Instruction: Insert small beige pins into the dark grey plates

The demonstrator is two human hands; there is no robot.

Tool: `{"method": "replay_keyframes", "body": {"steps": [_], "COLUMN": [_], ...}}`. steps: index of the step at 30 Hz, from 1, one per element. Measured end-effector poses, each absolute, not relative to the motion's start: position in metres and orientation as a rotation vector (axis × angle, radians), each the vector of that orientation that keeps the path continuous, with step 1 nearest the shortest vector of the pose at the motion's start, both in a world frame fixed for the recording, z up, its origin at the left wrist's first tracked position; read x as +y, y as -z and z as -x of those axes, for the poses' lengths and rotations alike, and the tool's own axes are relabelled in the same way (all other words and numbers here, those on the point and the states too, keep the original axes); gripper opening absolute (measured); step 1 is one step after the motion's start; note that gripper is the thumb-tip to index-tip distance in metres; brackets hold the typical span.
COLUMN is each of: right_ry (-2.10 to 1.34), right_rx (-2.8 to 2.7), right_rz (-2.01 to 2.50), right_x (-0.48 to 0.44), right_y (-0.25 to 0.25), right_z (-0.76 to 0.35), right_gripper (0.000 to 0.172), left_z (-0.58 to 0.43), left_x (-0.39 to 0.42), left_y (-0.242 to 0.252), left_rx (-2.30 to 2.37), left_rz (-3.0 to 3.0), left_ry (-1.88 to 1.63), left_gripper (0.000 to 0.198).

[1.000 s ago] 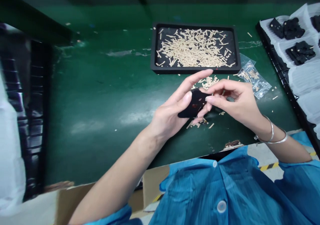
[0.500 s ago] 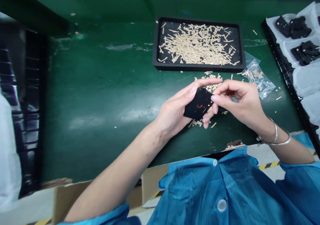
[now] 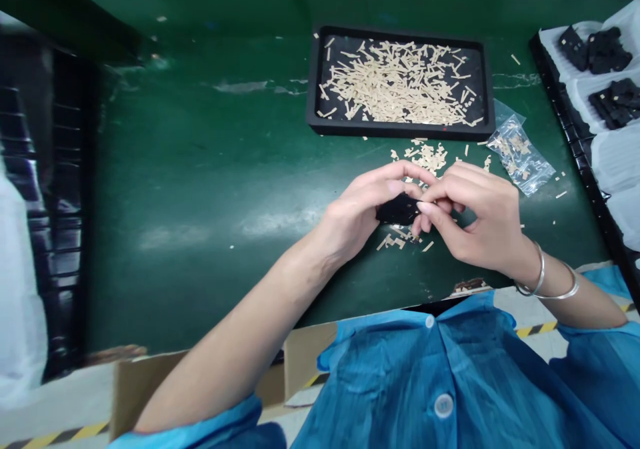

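Observation:
My left hand (image 3: pixel 357 210) is wrapped round a flat black plastic part (image 3: pixel 397 210), which is tilted so its face shows only as a narrow strip. My right hand (image 3: pixel 477 212) has its thumb and forefinger pinched together at the part's right edge; whatever lies between those fingertips is too small or hidden to make out. Under and behind both hands, small loose beige strips (image 3: pixel 395 241) are scattered on the green table. A black tray (image 3: pixel 400 129) heaped with the same beige strips (image 3: pixel 390 86) stands just beyond the hands.
A clear plastic bag (image 3: pixel 525 159) with small beige pieces lies right of the tray. At the far right, a black-edged white compartment tray (image 3: pixel 603 156) holds several black parts (image 3: pixel 607 49). Dark stacked trays (image 3: pixel 65 222) stand at the left. The green tabletop (image 3: pixel 200 169) spreads leftward.
The black part has been tipped, so less of its face shows. My right hand has come in a little, its fingers closing further over the part's edge. The view has shifted slightly.

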State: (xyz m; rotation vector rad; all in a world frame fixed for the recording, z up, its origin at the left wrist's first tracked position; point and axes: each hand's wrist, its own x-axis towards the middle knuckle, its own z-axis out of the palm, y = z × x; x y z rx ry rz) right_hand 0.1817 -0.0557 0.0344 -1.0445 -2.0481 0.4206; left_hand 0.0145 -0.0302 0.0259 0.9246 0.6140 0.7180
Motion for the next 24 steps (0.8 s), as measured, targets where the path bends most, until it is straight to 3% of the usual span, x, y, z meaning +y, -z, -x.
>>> {"method": "replay_keyframes", "body": {"steps": [8,16,21,24], "right_ry": [-0.417,-1.06,-1.074,-1.046], "right_rx": [-2.06,-1.604,-1.553,-1.54], "right_rz": [1.011,1.201,1.217,1.231], "right_x": [-0.058,-0.055,-0.05,-0.05], "right_y": [-0.033,-0.038,-0.029,-0.028], "right_z": [-0.18,-0.179,-0.178,-0.181], "right_gripper": [0.021,0.02,0.007,0.009], "left_z": [-0.016,-0.016,-0.017,-0.016], "left_x": [-0.031,-0.033,-0.036,-0.035], "left_y": [-0.022,-0.019,-0.014,-0.015], "left_rx": [0.631,0.647,0.701,0.745], "left_rz": [-0.978,-1.048,-1.201,-1.268], "left_ry": [-0.747,-0.819,-0.799,-0.832], "left_gripper": [0.019,0.028,0.034,0.038]}}
